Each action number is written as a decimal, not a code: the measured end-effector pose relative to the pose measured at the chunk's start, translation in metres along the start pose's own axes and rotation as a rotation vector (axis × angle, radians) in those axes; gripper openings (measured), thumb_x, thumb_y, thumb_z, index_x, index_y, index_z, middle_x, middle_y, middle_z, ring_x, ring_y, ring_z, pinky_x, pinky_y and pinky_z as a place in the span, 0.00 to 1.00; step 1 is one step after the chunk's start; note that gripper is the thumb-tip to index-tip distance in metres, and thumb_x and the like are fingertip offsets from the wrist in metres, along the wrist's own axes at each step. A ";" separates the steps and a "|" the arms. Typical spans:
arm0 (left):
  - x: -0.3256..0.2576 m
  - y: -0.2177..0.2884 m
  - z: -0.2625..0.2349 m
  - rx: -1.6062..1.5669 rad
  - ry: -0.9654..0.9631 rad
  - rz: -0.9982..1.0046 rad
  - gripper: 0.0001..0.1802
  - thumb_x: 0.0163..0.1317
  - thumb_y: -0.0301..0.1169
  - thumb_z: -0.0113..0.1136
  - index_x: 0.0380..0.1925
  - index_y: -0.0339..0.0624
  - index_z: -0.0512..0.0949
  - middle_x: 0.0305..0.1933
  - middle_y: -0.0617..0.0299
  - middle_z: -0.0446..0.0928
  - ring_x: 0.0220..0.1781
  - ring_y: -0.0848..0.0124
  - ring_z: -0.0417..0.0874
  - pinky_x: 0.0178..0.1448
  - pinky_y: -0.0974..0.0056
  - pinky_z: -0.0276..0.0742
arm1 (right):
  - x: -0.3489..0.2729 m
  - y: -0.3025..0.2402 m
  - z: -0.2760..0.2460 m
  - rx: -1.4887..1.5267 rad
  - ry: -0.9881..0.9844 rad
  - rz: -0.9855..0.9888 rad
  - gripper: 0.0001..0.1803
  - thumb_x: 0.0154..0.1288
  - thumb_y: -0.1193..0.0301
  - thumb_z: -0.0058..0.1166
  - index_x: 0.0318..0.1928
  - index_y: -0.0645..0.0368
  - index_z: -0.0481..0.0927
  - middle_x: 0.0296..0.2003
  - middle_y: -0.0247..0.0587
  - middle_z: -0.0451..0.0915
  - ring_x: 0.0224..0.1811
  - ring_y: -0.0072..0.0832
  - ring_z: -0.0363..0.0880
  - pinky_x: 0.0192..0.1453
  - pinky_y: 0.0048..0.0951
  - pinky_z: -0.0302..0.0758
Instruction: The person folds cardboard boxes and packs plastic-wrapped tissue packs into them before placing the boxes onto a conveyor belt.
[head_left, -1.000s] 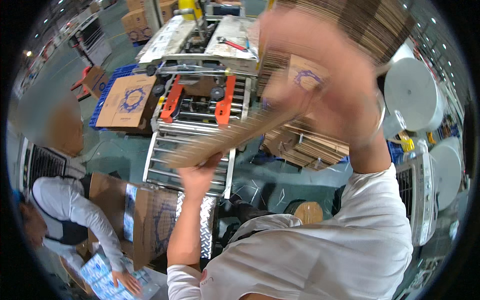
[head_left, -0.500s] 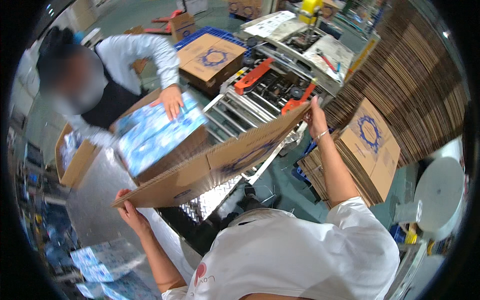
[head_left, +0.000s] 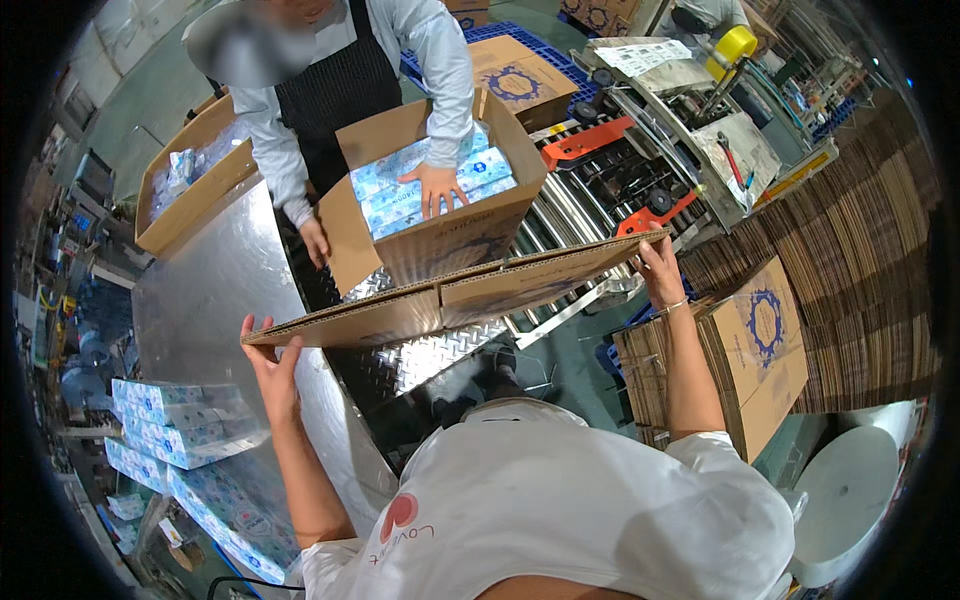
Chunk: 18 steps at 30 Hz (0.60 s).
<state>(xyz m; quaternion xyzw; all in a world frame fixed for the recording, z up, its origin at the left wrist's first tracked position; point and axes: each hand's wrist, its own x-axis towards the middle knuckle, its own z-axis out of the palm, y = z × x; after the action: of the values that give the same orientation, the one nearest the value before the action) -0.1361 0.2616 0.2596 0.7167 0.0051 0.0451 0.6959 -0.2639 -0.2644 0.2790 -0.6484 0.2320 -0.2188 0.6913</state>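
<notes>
A flattened cardboard box [head_left: 540,285] stretches between my two hands in front of my chest, seen nearly edge-on. My left hand [head_left: 272,365] grips its left end, thumb on the near side. At the right end, my right hand [head_left: 660,270] pinches the other corner. Just beyond it stands an open carton [head_left: 455,240] filled with blue-and-white packs [head_left: 405,190]. A co-worker in a dark apron presses one hand [head_left: 435,190] on the packs; their other hand [head_left: 314,243] is beside a carton flap.
A metal table [head_left: 220,300] lies left, with stacked blue-and-white packs [head_left: 180,415] on it. A roller conveyor with orange guides [head_left: 590,140] runs far right. Flat cartons [head_left: 765,350] are stacked to my right, near a large white roll [head_left: 850,500].
My view has shifted, and the flattened box now lies more level and edge-on. The co-worker's carton shows upright with a side flap hanging out. Both my hands keep their hold.
</notes>
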 end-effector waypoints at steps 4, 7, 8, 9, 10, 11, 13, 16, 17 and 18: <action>-0.002 0.034 0.018 -0.060 0.128 -0.239 0.35 0.55 0.45 0.56 0.60 0.53 0.54 0.61 0.55 0.58 0.62 0.64 0.57 0.60 0.57 0.48 | -0.014 -0.011 0.012 -0.016 0.140 0.117 0.32 0.53 0.56 0.58 0.54 0.54 0.62 0.42 0.28 0.67 0.39 0.18 0.64 0.35 0.20 0.62; 0.011 0.010 0.010 -0.071 0.120 -0.237 0.35 0.54 0.42 0.57 0.61 0.58 0.52 0.63 0.60 0.56 0.63 0.63 0.56 0.61 0.48 0.46 | -0.010 0.002 0.003 0.072 0.141 0.052 0.35 0.51 0.55 0.60 0.55 0.56 0.60 0.40 0.32 0.67 0.39 0.19 0.64 0.35 0.20 0.63; 0.011 0.010 0.007 -0.086 0.091 -0.220 0.37 0.54 0.41 0.57 0.62 0.59 0.50 0.65 0.60 0.54 0.64 0.62 0.54 0.62 0.46 0.44 | -0.010 0.005 0.000 0.051 0.126 0.038 0.36 0.50 0.56 0.60 0.56 0.57 0.59 0.40 0.32 0.67 0.39 0.19 0.64 0.37 0.20 0.64; 0.012 0.010 0.005 -0.105 0.054 -0.222 0.39 0.54 0.41 0.56 0.63 0.60 0.48 0.66 0.59 0.51 0.65 0.61 0.52 0.62 0.44 0.42 | -0.010 0.005 -0.002 0.024 0.110 0.025 0.38 0.50 0.56 0.60 0.56 0.58 0.57 0.39 0.32 0.66 0.39 0.20 0.64 0.38 0.21 0.65; 0.011 0.012 0.003 -0.092 0.021 -0.201 0.40 0.54 0.41 0.56 0.64 0.61 0.46 0.67 0.58 0.49 0.66 0.58 0.50 0.63 0.43 0.39 | -0.010 0.004 -0.006 0.020 0.075 0.042 0.38 0.50 0.57 0.60 0.56 0.58 0.56 0.40 0.33 0.65 0.40 0.21 0.64 0.39 0.21 0.65; 0.007 0.023 0.009 -0.061 0.008 -0.214 0.43 0.52 0.43 0.58 0.64 0.61 0.45 0.68 0.57 0.48 0.67 0.55 0.49 0.63 0.43 0.38 | -0.014 0.004 -0.008 0.021 0.035 0.068 0.38 0.50 0.58 0.59 0.57 0.59 0.55 0.40 0.34 0.64 0.40 0.21 0.64 0.40 0.22 0.66; 0.009 0.023 0.008 -0.027 0.022 -0.221 0.45 0.49 0.43 0.60 0.64 0.62 0.44 0.68 0.53 0.47 0.66 0.54 0.51 0.63 0.44 0.40 | -0.022 0.001 0.001 0.046 0.101 0.022 0.36 0.51 0.61 0.57 0.56 0.59 0.54 0.41 0.36 0.64 0.40 0.22 0.64 0.41 0.23 0.66; 0.011 0.022 0.002 -0.028 -0.043 -0.213 0.48 0.46 0.41 0.61 0.65 0.58 0.43 0.66 0.50 0.48 0.64 0.55 0.55 0.64 0.50 0.44 | -0.024 0.008 0.000 -0.164 0.227 -0.051 0.37 0.48 0.61 0.57 0.53 0.65 0.54 0.41 0.43 0.67 0.42 0.29 0.67 0.45 0.31 0.68; 0.013 0.026 -0.002 -0.076 -0.105 -0.188 0.49 0.46 0.41 0.61 0.65 0.55 0.43 0.66 0.49 0.48 0.63 0.55 0.56 0.64 0.52 0.44 | -0.028 0.002 0.012 -0.246 0.280 -0.110 0.37 0.47 0.62 0.57 0.53 0.67 0.54 0.40 0.44 0.68 0.43 0.30 0.68 0.46 0.32 0.68; 0.013 0.032 -0.005 -0.123 -0.169 -0.164 0.50 0.45 0.40 0.61 0.65 0.53 0.42 0.65 0.48 0.49 0.63 0.55 0.57 0.65 0.54 0.44 | -0.039 -0.007 0.024 -0.215 0.316 -0.180 0.36 0.46 0.63 0.58 0.51 0.68 0.56 0.39 0.46 0.69 0.42 0.31 0.69 0.47 0.31 0.69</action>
<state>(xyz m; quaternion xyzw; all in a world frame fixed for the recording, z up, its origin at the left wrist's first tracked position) -0.1251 0.2667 0.2921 0.6710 0.0022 -0.0721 0.7380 -0.2809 -0.2223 0.2889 -0.6941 0.3008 -0.3525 0.5509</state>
